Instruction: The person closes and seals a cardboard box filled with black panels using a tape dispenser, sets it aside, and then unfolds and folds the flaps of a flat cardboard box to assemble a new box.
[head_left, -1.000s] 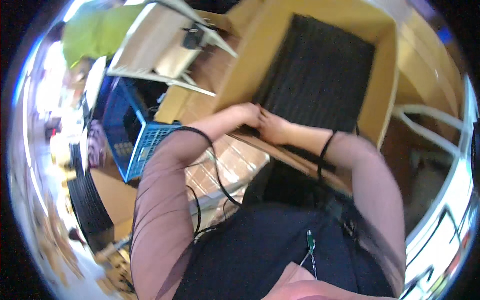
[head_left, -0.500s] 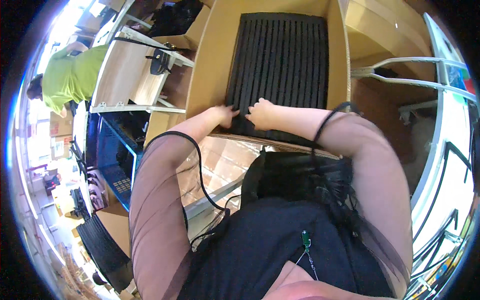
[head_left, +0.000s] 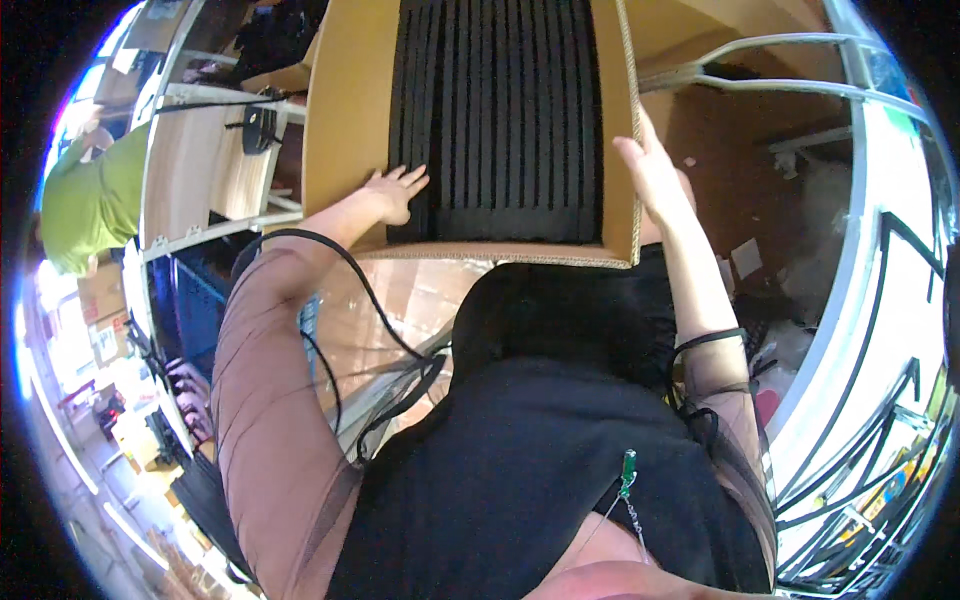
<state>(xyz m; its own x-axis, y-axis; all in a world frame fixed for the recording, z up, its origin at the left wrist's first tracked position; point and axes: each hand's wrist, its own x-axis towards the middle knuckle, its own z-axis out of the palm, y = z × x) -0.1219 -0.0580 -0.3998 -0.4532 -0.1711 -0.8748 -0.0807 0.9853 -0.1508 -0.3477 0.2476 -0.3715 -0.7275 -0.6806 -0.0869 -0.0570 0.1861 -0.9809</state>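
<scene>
A tall-sided cardboard box (head_left: 345, 150) stands in front of me. Inside it, long black strips (head_left: 510, 130) lie side by side in a ridged layer. My left hand (head_left: 398, 193) reaches over the near left corner, fingers spread, with the fingertips on the leftmost strips. At the box's right wall is my right hand (head_left: 658, 185), its fingers stretched along the outer side and its thumb near the top edge. No object shows in either hand.
At right runs a white surface (head_left: 850, 330) with black tubes or cables and a pale metal frame (head_left: 760, 85). Left of the box stands a wood-panelled rack (head_left: 185, 180). A person in a green top (head_left: 95, 200) bends over at far left.
My right hand has left the strips for the box's right outer wall. My left hand has spread its fingers over the left strips. The box sits higher and further left in view.
</scene>
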